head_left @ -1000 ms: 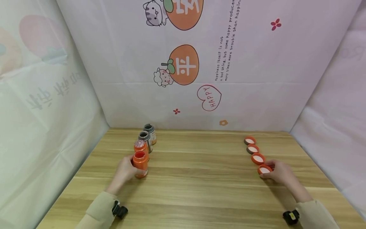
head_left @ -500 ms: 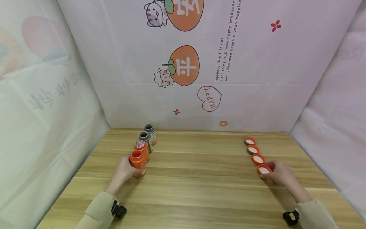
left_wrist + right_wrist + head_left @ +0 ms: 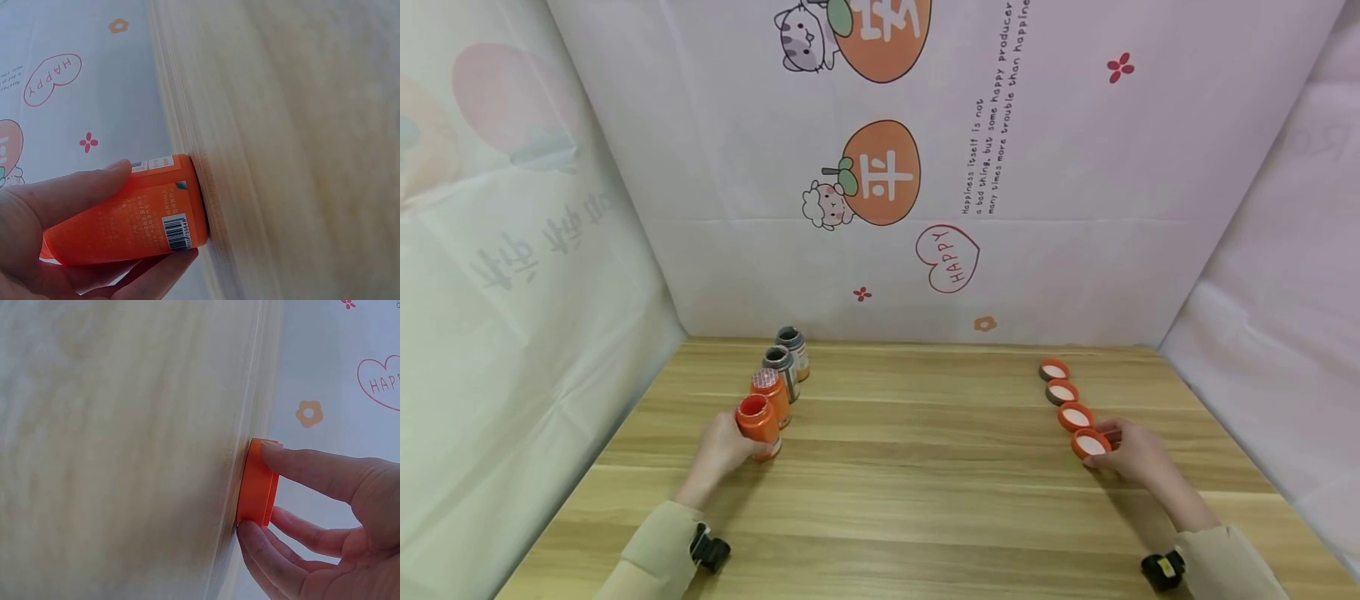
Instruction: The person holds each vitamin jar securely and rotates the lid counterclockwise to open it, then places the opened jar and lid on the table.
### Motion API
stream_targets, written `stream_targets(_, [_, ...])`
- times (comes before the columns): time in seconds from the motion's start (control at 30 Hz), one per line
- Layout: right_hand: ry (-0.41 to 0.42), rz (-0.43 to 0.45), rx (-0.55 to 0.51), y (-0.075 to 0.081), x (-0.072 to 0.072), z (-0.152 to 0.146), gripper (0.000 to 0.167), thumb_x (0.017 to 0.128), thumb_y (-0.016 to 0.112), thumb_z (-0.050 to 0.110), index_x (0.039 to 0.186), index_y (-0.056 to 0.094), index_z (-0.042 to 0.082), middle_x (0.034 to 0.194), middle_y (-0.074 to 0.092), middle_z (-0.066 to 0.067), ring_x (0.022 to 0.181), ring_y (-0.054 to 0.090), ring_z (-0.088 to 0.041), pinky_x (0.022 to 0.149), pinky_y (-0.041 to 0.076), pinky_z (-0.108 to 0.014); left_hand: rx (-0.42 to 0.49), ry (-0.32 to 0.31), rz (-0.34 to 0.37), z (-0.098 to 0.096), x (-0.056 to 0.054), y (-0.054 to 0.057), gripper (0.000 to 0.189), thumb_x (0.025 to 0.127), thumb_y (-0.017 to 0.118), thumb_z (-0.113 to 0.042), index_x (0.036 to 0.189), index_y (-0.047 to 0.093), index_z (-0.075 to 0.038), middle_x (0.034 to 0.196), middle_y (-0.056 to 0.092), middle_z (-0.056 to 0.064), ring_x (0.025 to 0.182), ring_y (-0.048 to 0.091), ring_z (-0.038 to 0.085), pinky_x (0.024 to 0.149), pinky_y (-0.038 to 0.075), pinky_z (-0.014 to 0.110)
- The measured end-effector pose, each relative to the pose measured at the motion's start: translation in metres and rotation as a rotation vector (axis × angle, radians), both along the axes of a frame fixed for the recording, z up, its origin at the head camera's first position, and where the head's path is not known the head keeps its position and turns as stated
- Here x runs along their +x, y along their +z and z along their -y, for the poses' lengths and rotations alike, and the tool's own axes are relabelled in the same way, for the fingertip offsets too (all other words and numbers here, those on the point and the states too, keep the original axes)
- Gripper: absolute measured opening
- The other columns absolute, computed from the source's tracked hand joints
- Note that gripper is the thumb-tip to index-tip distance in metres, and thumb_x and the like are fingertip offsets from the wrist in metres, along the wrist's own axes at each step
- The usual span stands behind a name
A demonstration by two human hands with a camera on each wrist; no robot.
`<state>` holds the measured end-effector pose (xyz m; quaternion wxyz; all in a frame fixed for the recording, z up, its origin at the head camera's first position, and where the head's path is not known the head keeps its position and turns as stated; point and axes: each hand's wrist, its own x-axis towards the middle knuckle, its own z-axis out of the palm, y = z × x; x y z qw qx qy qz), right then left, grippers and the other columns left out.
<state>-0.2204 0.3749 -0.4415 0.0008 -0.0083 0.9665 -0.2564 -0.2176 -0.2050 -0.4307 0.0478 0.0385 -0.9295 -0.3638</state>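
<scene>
My left hand (image 3: 724, 450) grips an orange bottle (image 3: 758, 421) with an uncapped mouth, at the near end of a row on the left. In the left wrist view, thumb and fingers wrap the orange bottle (image 3: 137, 219), its barcoded base end close to the tabletop. On the right, my right hand (image 3: 1131, 452) pinches the nearest orange cap (image 3: 1090, 444), which lies with its white inside up. The right wrist view shows that orange cap (image 3: 257, 481) between thumb and fingertips, right at the table surface.
Behind the held bottle stand another orange bottle (image 3: 770, 398) with a patterned seal over its mouth and two grey open bottles (image 3: 782, 372) (image 3: 793, 352). Farther caps continue the right row: an orange cap (image 3: 1076, 416) and two grey-sided ones (image 3: 1062, 392) (image 3: 1054, 370). A printed cloth (image 3: 1045, 275) hangs behind the table.
My left hand has shifted the orange bottle slightly left and back, up against the row. The right hand has nudged its cap slightly toward the cap behind it.
</scene>
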Motion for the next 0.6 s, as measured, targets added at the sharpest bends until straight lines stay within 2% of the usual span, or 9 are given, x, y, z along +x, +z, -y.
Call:
stream_targets(0.2, [0.006, -0.001, 0.002, 0.0024, -0.0003, 0.0011, 0.067, 0.069, 0.083, 0.023, 0.116, 0.053, -0.014, 0.108, 0.062, -0.032, 0.097, 0.059, -0.044, 0.079, 0.046, -0.052, 0.001, 0.001, 0.009, 0.0015, -0.0007, -0.0041, 0.055, 0.063, 0.084, -0.010, 0.108, 0.058, 0.009, 0.105, 0.065, 0.024, 0.093, 0.063, 0.033, 0.088, 0.047, 0.052])
stream_targets(0.47, [0.009, -0.006, 0.006, 0.0011, -0.0007, 0.0012, 0.066, 0.069, 0.083, 0.022, 0.116, 0.053, -0.014, 0.107, 0.062, -0.031, 0.097, 0.060, -0.043, 0.080, 0.046, -0.052, -0.018, -0.017, 0.017, 0.0026, 0.0003, -0.0013, 0.059, 0.063, 0.085, -0.013, 0.109, 0.057, 0.009, 0.105, 0.064, 0.025, 0.091, 0.062, 0.032, 0.085, 0.048, 0.051])
stream_targets(0.6, [0.014, 0.002, -0.005, 0.0009, 0.0000, 0.0011, 0.068, 0.068, 0.083, 0.021, 0.117, 0.051, -0.014, 0.106, 0.063, -0.032, 0.096, 0.060, -0.043, 0.079, 0.046, -0.052, -0.018, -0.026, 0.015, 0.0047, 0.0027, -0.0014, 0.061, 0.065, 0.085, -0.017, 0.112, 0.056, 0.010, 0.109, 0.063, 0.027, 0.096, 0.062, 0.035, 0.088, 0.046, 0.052])
